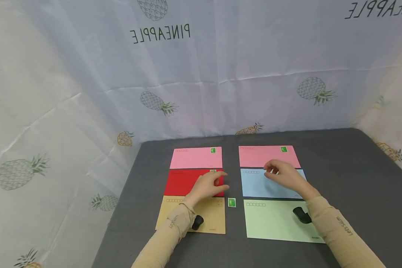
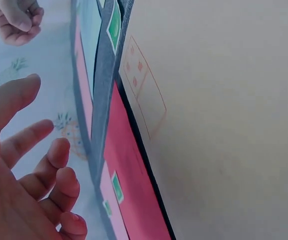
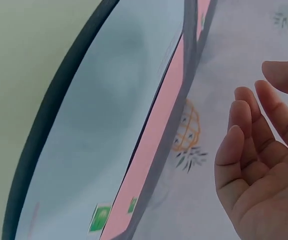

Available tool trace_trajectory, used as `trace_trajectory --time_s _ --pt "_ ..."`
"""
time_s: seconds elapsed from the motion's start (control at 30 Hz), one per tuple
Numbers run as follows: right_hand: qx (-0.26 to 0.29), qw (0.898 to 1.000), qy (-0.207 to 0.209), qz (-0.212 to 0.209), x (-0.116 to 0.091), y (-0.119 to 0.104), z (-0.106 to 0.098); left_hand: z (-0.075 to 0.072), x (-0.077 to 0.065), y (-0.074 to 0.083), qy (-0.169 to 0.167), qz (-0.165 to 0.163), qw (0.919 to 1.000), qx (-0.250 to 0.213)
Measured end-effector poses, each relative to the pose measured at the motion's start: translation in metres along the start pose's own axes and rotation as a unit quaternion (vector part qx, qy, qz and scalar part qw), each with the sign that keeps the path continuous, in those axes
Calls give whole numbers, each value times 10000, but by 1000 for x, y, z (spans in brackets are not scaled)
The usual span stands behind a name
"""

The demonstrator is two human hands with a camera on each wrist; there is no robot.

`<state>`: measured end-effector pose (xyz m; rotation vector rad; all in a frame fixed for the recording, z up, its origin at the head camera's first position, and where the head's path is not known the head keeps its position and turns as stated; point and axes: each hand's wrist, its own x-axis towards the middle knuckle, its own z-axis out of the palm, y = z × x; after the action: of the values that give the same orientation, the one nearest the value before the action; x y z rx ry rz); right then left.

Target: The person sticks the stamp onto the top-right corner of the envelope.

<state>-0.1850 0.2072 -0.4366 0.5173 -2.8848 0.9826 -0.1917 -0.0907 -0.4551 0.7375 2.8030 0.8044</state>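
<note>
Nearest, on the left, is the tan envelope point(image 1: 214, 221); on the right, the green envelope point(image 1: 268, 223). Both are flat on the table point(image 1: 234, 245). Tan's upper right corner bears only a printed box point(image 1: 219, 203); green's is behind the right wrist, so I cannot tell whether it bears a stamp. The loose stamp point(image 1: 232, 202) lies between the two, just beside tan's right edge.

Something so thin will likely resist a flat grab; a fingernail under one edge, then a light pinch, should serve better. Squaring it over the box before pressing would avoid a crooked seat, and fingertips of the other hand could steady the envelope. A low sleeve might nudge tan askew.

Farther on, the left hand point(image 1: 206, 186) is over the red envelope point(image 1: 177, 182), thumb and fingers spread apart, holding nothing. The right hand point(image 1: 284, 176) is over the blue envelope point(image 1: 254, 186), fingers loosely bent, a gap before the thumb, also empty. Red's stamp point(image 1: 213, 171) and blue's stamp point(image 3: 100, 217) are on.

Farthest, the left pink envelope point(image 1: 194, 160) and right pink envelope point(image 1: 254, 158) each carry a stamp at upper right, a fair guide for placement.
</note>
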Motion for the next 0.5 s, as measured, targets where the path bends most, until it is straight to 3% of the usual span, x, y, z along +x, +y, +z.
trace_trajectory --time_s 0.17,0.5 --pt "214 9995 -147 -165 1 -13 12 -8 -12 -8 123 4 9999 -39" --pt "474 9962 -662 -303 0 -43 31 -25 -40 -31 380 -342 9986 -138"
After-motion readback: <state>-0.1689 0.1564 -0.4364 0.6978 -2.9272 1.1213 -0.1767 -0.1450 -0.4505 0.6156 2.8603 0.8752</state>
